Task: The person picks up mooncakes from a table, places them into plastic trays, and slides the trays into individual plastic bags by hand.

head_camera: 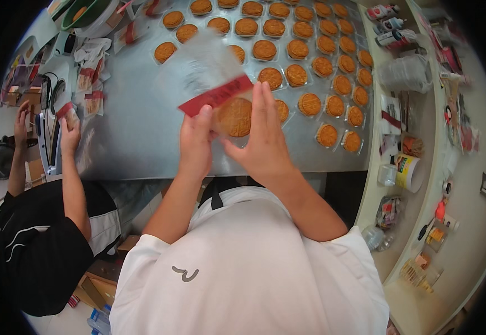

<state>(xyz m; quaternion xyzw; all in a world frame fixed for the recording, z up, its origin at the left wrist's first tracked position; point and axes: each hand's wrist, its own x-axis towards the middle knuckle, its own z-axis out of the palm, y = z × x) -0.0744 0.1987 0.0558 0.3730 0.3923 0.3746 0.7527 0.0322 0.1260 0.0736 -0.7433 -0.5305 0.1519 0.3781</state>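
Between my hands is a clear plastic bag (203, 63) with a red printed band (218, 95). A round, golden-brown mooncake (235, 118) with a stamped top sits in its near end, below the band. My left hand (198, 142) pinches the bag's left edge, thumb on top near the band. My right hand (264, 138) holds the bag's right side, with fingers stretched along it and the thumb by the near edge. The bag's far end is blurred and stands up over the table. Just beyond my right hand, another mooncake (282, 110) is partly hidden.
Rows of mooncakes (297, 49) in clear trays cover the metal table's (142, 138) far and right parts. At left, a co-worker's hand (70, 136) holds a bagged cake beside a bag sealer (50, 142). Filled bags (94, 102) lie nearby. A cluttered shelf (370, 197) borders the right.
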